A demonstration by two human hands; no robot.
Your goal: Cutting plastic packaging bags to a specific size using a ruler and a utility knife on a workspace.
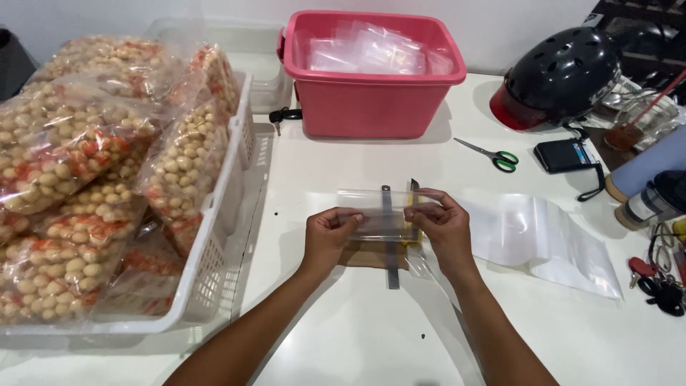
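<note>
White tabletop (371,336) runs wide, bare in front of the arms. Big white basket (214,236) of bagged round snacks (64,143) crowds the left edge, partly cut off. Pink tub (371,93) sits behind, black helmet (564,71) back right. Clear plastic bags (543,239) lie just beside the right hand (443,229). Both hands, left hand (330,236) too, pinch a small clear bag (375,211) at centre, over a thin metal strip (389,243), possibly a sealer. Green-handled scissors (493,155) lie behind.
</note>
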